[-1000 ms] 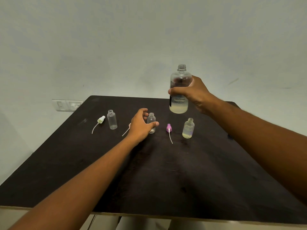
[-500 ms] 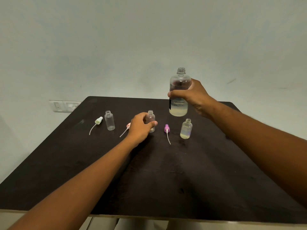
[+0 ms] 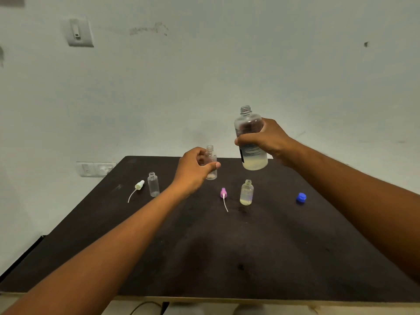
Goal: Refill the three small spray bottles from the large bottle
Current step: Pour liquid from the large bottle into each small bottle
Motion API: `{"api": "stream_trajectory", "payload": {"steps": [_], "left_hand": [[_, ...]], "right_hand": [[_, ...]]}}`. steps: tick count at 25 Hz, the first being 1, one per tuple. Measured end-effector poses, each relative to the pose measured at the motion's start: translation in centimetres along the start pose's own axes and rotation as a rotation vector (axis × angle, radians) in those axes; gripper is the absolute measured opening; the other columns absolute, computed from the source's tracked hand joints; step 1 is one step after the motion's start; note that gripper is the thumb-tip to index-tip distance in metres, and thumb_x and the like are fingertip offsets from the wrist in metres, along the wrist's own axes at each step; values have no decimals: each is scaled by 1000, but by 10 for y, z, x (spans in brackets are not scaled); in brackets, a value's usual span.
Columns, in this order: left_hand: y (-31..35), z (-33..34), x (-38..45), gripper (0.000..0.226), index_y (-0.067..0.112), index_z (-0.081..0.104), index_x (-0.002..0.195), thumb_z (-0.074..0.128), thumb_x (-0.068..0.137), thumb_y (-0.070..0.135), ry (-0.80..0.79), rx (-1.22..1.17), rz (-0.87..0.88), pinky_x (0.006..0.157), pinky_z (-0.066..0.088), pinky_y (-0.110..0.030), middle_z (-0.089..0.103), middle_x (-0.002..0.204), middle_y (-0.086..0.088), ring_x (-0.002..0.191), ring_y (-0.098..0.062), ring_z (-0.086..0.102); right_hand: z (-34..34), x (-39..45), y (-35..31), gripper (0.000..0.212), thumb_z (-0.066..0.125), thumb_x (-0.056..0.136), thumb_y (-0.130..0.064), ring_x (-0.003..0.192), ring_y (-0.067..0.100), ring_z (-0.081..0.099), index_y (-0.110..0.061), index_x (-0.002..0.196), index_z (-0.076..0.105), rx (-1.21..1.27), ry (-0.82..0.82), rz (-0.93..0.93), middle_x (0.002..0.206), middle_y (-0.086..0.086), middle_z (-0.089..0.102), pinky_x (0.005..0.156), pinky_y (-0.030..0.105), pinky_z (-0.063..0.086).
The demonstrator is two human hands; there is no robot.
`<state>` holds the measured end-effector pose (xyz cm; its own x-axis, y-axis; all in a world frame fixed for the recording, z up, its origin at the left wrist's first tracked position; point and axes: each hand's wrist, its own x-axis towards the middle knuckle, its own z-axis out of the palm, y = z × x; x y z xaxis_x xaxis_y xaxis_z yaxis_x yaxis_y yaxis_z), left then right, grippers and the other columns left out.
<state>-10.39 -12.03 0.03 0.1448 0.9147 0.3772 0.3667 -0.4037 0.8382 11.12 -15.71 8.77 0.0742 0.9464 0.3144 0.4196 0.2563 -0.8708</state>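
Clear plastic fills both grips: the right hand (image 3: 268,138) is wrapped around the uncapped large bottle (image 3: 251,142), upright above the dark table (image 3: 204,246), and the left hand (image 3: 195,169) pinches an empty small bottle (image 3: 211,162) lifted beside it. On the table stand a filled small bottle (image 3: 246,193) and an empty one (image 3: 153,184), with a pink sprayer (image 3: 223,193), a pale sprayer (image 3: 139,185) and a blue cap (image 3: 301,198).

Both of your forearms extend forward from the lower corners, bare to the wrist. Your left hand (image 3: 195,169) is raised, fingers curled, thumb closing across the front of a small clear bottle (image 3: 211,162). Your right hand (image 3: 267,139) is higher, wrapped around the body of the large bottle (image 3: 251,142), held upright.
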Motion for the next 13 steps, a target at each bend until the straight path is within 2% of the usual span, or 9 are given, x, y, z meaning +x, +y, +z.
{"api": "stream_trajectory", "payload": {"steps": [3,6,9,13], "left_hand": [[21,-6,-5,40,17,64,109,86,79,32,4,-1,45,75,50,-16,70,98,10,92,-4,66],[36,-10,-10,40,19,66,111,85,79,33,3,-1,87,75,49,-15,70,98,11,92,-3,66],[45,-11,-12,45,18,66,118,85,80,33,-4,11,111,76,47,-13,68,100,13,93,0,64],[50,-11,-14,48,17,67,121,85,80,33,-5,1,132,78,48,-13,70,102,11,94,3,63]], "right_hand": [[-10,-6,-11,39,87,71,-14,97,25,72,-20,106,70,-75,-7,-5,101,2,75,87,41,60],[-19,-12,-19,44,87,70,-16,98,25,71,-21,109,69,-165,-25,-6,103,1,74,86,41,60],[-24,-17,-24,53,87,59,-28,97,27,71,-23,108,67,-303,-71,-27,103,1,74,84,44,60],[-26,-21,-29,60,82,57,-35,95,23,68,-24,113,64,-513,-135,-58,107,0,71,73,32,54]]}}
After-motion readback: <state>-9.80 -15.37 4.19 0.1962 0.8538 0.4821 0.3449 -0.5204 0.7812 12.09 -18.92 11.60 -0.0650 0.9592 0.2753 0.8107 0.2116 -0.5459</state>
